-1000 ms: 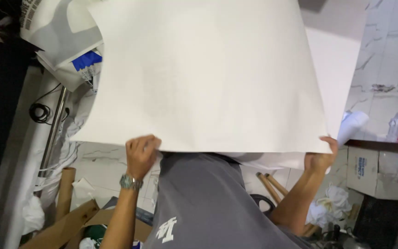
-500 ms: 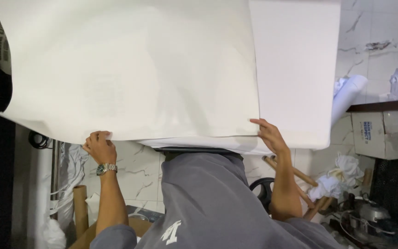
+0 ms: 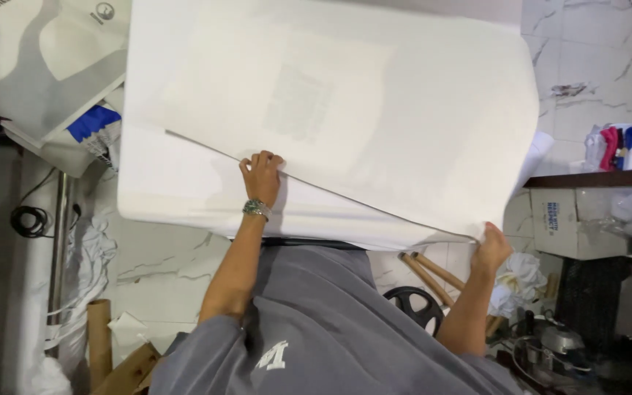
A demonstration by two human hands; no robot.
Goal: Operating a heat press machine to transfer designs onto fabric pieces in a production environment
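The person stood over a thick stack of large white paper sheets (image 3: pixel 206 201) and had the top sheet (image 3: pixel 374 124) partly peeled away from it. The left hand (image 3: pixel 261 178) lay on the stack near its front edge, fingers curled against the raised edge of that sheet (a metal wristwatch (image 3: pixel 257 209) sat on the wrist), seemingly to pin the pile so that only one sheet came free. The right hand (image 3: pixel 491 247) pinched the sheet's near right corner, thumb and fingers closed on the paper, and held it a little above the stack's front right corner; from there the edge ran slanting up to the left hand. Faint grey print showed through the lifted sheet. The grey T-shirt (image 3: pixel 316 322) filled the lower middle of the view. Off the stack's left side lay a printed grey-and-white bag (image 3: pixel 38 58) and a cardboard tube (image 3: pixel 99 340) stood on the marble floor (image 3: pixel 162 271); on the right were wooden sticks (image 3: pixel 433 274), a cardboard box (image 3: pixel 557 223) and bright clothing (image 3: pixel 623 146) on a dark shelf.
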